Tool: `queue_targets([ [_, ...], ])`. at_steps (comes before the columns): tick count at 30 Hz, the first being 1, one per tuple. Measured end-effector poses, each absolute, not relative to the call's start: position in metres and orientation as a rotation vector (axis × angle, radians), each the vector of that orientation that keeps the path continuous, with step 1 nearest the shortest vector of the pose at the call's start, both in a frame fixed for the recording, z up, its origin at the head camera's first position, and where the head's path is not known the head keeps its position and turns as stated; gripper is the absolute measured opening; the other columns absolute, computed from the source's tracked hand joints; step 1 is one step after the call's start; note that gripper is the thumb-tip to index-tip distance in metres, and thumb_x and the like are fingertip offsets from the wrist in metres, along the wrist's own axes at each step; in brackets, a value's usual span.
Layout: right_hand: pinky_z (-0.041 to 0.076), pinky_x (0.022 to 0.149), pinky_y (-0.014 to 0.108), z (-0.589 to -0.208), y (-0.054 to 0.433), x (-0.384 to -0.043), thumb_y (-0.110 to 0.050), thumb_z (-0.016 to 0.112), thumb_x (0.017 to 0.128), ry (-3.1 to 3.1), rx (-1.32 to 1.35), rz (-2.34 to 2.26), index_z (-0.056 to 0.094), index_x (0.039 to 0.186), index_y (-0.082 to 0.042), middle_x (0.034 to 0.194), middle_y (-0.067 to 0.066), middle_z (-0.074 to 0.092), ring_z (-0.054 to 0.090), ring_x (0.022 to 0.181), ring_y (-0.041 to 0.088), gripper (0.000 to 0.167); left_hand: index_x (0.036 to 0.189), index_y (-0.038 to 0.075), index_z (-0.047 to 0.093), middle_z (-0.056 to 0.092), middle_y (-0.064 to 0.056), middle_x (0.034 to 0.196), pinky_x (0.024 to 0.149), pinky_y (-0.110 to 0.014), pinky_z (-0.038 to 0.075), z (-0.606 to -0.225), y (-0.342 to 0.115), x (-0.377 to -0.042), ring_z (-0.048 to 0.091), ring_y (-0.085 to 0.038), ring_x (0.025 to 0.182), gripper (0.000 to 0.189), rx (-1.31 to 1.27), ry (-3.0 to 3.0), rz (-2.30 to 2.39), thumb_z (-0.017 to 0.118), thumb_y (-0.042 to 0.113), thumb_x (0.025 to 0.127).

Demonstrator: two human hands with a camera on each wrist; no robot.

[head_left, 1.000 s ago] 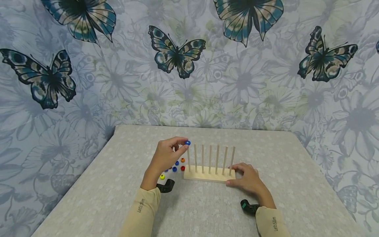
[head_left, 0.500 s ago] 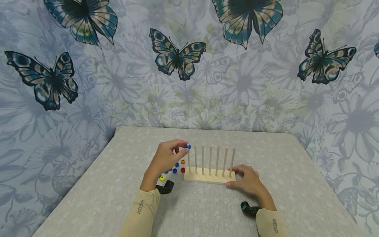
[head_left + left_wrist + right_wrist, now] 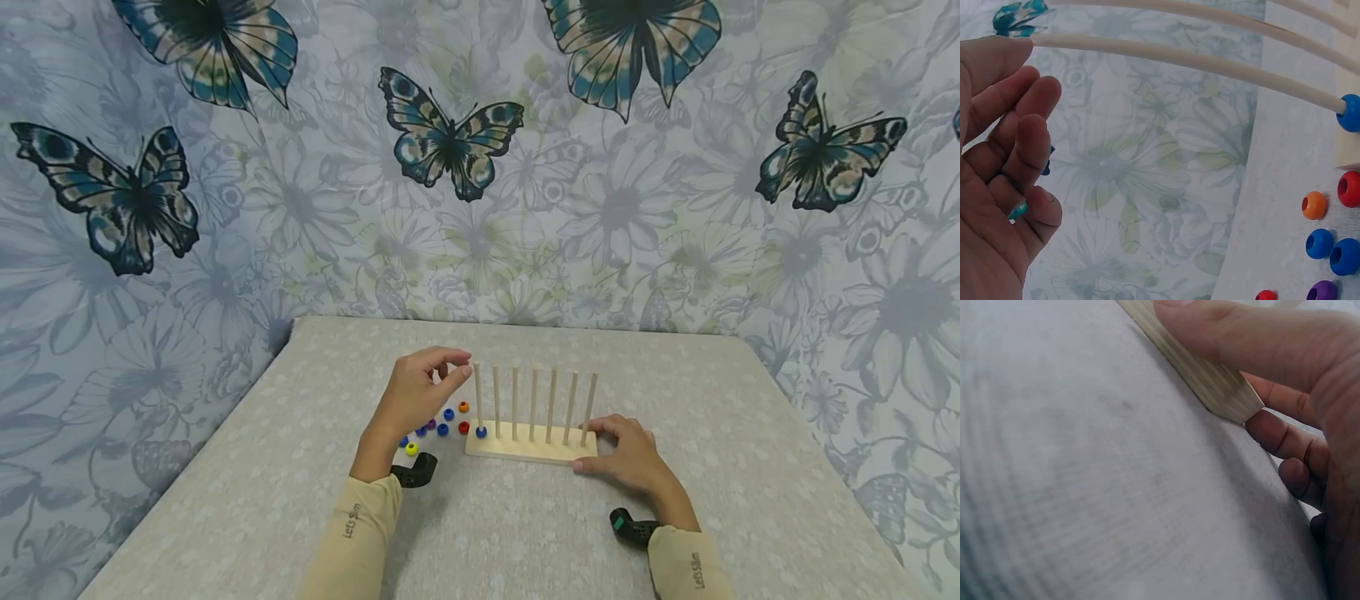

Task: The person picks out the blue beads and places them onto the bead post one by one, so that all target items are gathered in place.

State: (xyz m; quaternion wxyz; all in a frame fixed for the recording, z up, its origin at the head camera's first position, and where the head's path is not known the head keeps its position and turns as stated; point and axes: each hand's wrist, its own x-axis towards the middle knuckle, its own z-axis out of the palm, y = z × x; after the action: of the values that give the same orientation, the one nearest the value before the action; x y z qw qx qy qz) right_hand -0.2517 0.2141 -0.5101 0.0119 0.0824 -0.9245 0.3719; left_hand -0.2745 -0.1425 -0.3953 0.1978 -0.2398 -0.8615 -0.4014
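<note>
A wooden peg rack (image 3: 531, 450) with several upright pegs stands on the table. At the foot of its leftmost peg (image 3: 477, 396) sits a blue bead (image 3: 482, 432), threaded on and resting at the base. My left hand (image 3: 423, 387) is beside the top of that peg, thumb and fingertips near its tip and nothing between them; the left wrist view shows the loosely bent fingers (image 3: 1038, 106) without a bead. With thumb in front and fingers behind, my right hand (image 3: 626, 450) grips the rack's right end. The right wrist view shows its thumb (image 3: 1210, 328) along the wooden base (image 3: 1222, 387).
Loose beads lie left of the rack: an orange bead (image 3: 463, 407), a red bead (image 3: 463, 427), a yellow bead (image 3: 411, 448), a purple bead (image 3: 1322, 291) and several blue ones. The cloth-covered table (image 3: 525, 533) meets a butterfly-patterned wall (image 3: 480, 250) behind.
The blue bead has left my left fingertips and dropped down the leftmost peg to the base. My left hand has drawn slightly left. The right hand keeps its grip on the rack.
</note>
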Motion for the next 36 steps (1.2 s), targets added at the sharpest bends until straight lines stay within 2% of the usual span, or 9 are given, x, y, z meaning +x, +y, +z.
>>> queue_targets([
  [7,0.025,0.106,0.054,-0.510,0.215,-0.251,-0.056,0.090,0.064,-2.881,0.254,1.171,0.069,0.121,-0.023,0.125,0.000,0.066,0.049,0.124,0.028,0.069,0.115,0.025,0.073,0.062,0.009,0.086,0.059,-0.027,0.043,-0.396,-0.149,-0.275,0.052,-0.010,0.073,0.020,-0.591,-2.383,-1.111,0.068,0.033,0.097],
  [16,0.024,0.107,0.055,-0.509,0.216,-0.251,-0.057,0.089,0.064,-2.884,0.258,1.159,0.069,0.121,-0.022,0.128,0.002,0.065,0.048,0.127,0.030,0.070,0.113,0.025,0.074,0.065,0.009,0.093,0.062,-0.028,0.045,-0.414,-0.156,-0.279,0.053,-0.011,0.077,0.019,-0.557,-2.449,-1.129,0.070,0.031,0.095],
  [24,0.025,0.107,0.054,-0.511,0.214,-0.251,-0.056,0.090,0.064,-2.878,0.260,1.171,0.069,0.121,-0.021,0.125,0.001,0.066,0.050,0.124,0.028,0.070,0.111,0.025,0.074,0.065,0.011,0.093,0.063,-0.026,0.047,-0.445,-0.163,-0.278,0.055,-0.009,0.080,0.017,-0.498,-2.538,-1.101,0.071,0.029,0.094],
  [32,0.026,0.106,0.054,-0.511,0.216,-0.250,-0.057,0.089,0.065,-2.890,0.271,1.155,0.069,0.123,-0.022,0.124,0.000,0.065,0.050,0.124,0.029,0.071,0.109,0.024,0.075,0.062,0.007,0.087,0.057,-0.026,0.042,-0.462,-0.167,-0.276,0.049,-0.013,0.070,0.016,-0.402,-2.626,-1.123,0.072,0.028,0.093],
  [36,0.027,0.106,0.054,-0.510,0.217,-0.252,-0.059,0.088,0.065,-2.890,0.279,1.144,0.068,0.124,-0.023,0.126,0.000,0.065,0.049,0.125,0.028,0.071,0.111,0.020,0.076,0.060,0.007,0.085,0.056,-0.025,0.038,-0.468,-0.171,-0.280,0.046,-0.013,0.067,0.021,-0.398,-2.673,-1.101,0.074,0.029,0.092],
])
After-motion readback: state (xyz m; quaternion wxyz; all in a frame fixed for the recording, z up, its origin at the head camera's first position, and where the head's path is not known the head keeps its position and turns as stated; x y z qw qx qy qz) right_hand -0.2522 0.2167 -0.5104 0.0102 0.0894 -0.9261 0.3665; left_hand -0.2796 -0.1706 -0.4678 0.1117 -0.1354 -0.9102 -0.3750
